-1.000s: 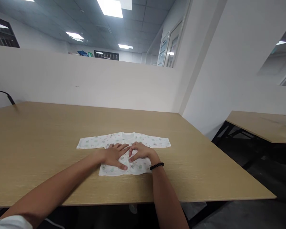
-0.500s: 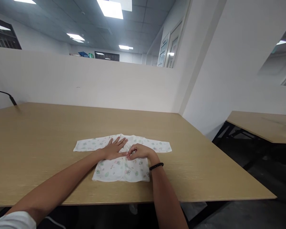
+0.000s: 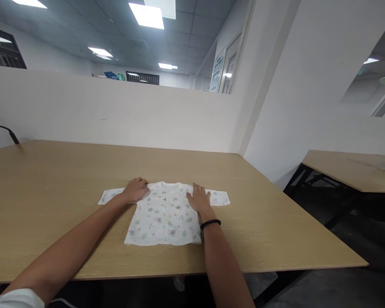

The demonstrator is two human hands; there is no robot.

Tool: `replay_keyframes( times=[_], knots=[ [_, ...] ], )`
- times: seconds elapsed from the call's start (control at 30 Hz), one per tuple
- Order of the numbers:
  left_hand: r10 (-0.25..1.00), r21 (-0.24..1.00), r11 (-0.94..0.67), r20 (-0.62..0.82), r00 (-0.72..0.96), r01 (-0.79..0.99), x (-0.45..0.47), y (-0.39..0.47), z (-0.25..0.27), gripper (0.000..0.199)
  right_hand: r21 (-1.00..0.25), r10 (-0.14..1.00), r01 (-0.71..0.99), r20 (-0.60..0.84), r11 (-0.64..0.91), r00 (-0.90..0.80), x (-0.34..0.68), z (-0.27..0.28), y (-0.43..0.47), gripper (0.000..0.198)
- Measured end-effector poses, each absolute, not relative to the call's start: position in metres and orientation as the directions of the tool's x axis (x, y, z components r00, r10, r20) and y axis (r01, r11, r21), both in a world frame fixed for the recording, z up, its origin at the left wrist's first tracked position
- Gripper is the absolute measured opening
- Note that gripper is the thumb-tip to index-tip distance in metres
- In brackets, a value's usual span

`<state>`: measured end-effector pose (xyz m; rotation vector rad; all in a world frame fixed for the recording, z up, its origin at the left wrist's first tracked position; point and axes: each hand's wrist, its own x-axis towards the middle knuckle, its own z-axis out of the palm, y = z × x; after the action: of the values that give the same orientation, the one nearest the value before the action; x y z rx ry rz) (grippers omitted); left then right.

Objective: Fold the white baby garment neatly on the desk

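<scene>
Smooth wooden table (image 3: 51, 188) bears a flat printed cotton shirt (image 3: 163, 218), left hand (image 3: 135, 189) and right hand (image 3: 199, 199) pressing it open-palmed.

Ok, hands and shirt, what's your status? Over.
Left hand and right hand flat on small white printed baby shirt. Shirt spread on wooden table. Nothing blocking.

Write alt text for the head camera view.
Two bare hands press flat on a small white printed shirt spread on a wooden table: left hand at one shoulder, right hand, wearing a black bead bracelet, at the other.
</scene>
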<state>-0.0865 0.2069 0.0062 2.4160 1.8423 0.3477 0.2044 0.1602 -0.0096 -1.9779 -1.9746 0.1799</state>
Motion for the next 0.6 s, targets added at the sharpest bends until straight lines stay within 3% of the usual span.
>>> replay_keyframes(
  times=[0.13,0.27,0.37,0.47,0.53,0.6],
  knots=[
    [0.978,0.150,-0.176,0.139,0.156,0.973,-0.098,0.214,0.011,0.035,-0.306,0.985,0.952,0.167,0.009,0.044,0.209,-0.002,0.163,0.049],
    [0.975,0.214,-0.187,0.159,0.154,0.959,-0.101,0.216,0.012,0.020,-0.291,0.951,0.956,0.306,0.047,0.047,0.213,0.006,0.163,0.024],
    [0.975,0.279,-0.157,0.197,0.104,0.947,-0.099,0.215,0.013,0.013,-0.364,0.939,0.931,0.325,0.014,0.113,0.213,0.008,0.164,0.016],
    [0.983,0.515,-0.111,0.180,0.020,0.850,-0.090,0.212,0.015,0.013,-0.489,0.928,0.871,0.303,-0.042,0.215,0.211,0.006,0.166,0.010],
    [0.994,0.742,-0.089,0.112,0.009,0.665,-0.082,0.209,0.015,0.013,-0.589,0.907,0.808,0.330,-0.018,0.261,0.209,0.003,0.168,0.013],
    [0.988,0.861,-0.121,0.152,-0.022,0.494,-0.074,0.207,0.015,0.011,-0.684,0.894,0.729,0.347,0.036,0.282,0.208,0.002,0.171,0.017]
  ],
)
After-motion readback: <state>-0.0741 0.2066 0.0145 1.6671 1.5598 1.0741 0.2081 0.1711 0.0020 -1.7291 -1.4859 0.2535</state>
